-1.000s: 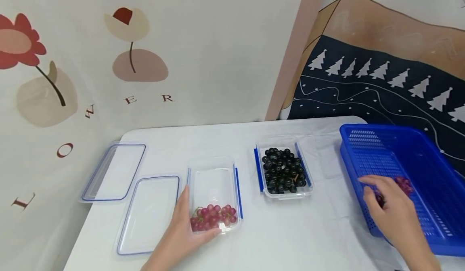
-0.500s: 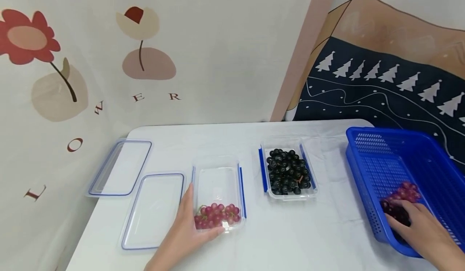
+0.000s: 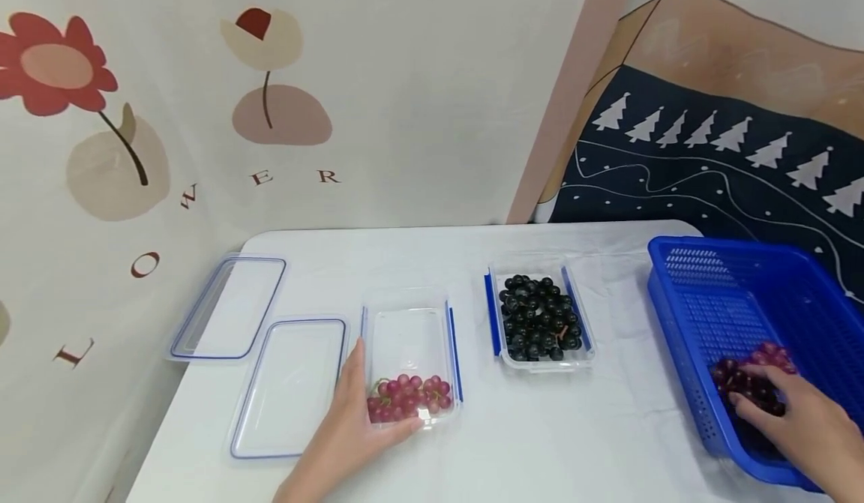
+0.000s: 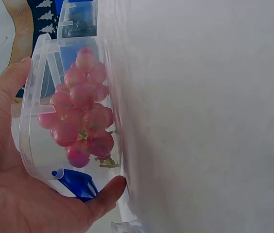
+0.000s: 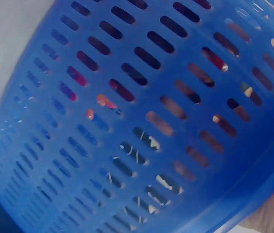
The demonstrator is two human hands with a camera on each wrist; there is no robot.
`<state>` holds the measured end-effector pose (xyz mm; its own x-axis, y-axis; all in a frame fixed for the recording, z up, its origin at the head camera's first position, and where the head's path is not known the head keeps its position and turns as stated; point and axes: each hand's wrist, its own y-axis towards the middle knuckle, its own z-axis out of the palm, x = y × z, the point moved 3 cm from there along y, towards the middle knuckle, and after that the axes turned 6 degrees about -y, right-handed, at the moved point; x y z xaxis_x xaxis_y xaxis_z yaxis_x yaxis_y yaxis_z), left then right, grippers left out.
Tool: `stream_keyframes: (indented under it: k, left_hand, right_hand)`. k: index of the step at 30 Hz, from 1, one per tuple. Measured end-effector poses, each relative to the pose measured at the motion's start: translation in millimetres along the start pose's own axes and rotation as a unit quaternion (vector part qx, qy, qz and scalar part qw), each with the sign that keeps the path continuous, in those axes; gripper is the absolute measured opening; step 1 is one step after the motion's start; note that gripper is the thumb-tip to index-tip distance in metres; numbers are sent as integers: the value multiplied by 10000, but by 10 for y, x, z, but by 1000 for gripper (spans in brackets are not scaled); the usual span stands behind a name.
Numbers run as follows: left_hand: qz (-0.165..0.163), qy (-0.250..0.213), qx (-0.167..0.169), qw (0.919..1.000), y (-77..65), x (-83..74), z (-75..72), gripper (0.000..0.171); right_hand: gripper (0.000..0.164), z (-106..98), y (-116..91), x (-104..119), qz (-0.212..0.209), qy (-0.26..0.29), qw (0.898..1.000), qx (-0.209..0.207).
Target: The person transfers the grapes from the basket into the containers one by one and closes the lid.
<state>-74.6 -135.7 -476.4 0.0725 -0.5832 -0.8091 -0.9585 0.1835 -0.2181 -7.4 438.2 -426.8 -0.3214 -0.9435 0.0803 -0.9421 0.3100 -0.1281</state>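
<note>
Right hand (image 3: 806, 422) has sunk into the blue basket (image 3: 715, 282) and grasps dark grapes (image 3: 756, 389) there; left of the basket, the left hand (image 3: 351, 422) rests outstretched against a clear container (image 3: 408, 334).

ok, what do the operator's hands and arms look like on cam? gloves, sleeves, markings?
Left hand and right hand are both bare: no gloves, rings, sleeves, cables or markings visible. Anything worn further up is out of frame.
</note>
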Motion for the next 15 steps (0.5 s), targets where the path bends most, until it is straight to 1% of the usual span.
stream_keyframes:
  k: [2, 4, 6, 7, 8, 10, 12, 14, 15]
  left_hand:
    - [-25, 35, 37, 10000, 1, -12, 8, 153]
    - [-42, 90, 36, 9999, -1, -9, -23, 153]
    - [-39, 99, 38, 9999, 3, 2, -40, 154]
    - [-25, 98, 42, 9999, 8, 6, -40, 154]
    - [-14, 84, 53, 9999, 14, 10, -36, 154]
    - [-14, 73, 82, 9999, 23, 17, -21, 154]
    - [-33, 88, 105, 9999, 28, 19, -5, 154]
    - [-58, 112, 109, 9999, 31, 20, 9, 154]
    - [-61, 127, 116, 9998, 34, 20, 16, 154]
  right_hand:
    - [55, -55, -59, -13, 217, 229, 9984, -470]
    - [52, -76, -90, 15, 435, 641, 9932, -863]
    - [49, -102, -112, 24, 738, 1182, 9841, -1104]
    - [47, -116, -119, 23, 905, 1515, 9770, -1194]
    - [45, -134, -122, 19, 1059, 1846, 9685, -1289]
    - [36, -167, -129, 1, 1374, 2531, 9475, -1391]
    - [27, -185, -141, -11, 1620, 3166, 9222, -1522]
    - [25, -205, -155, -11, 1705, 3746, 8953, -1705]
    - [26, -203, -169, -15, 1642, 4244, 8726, -1773]
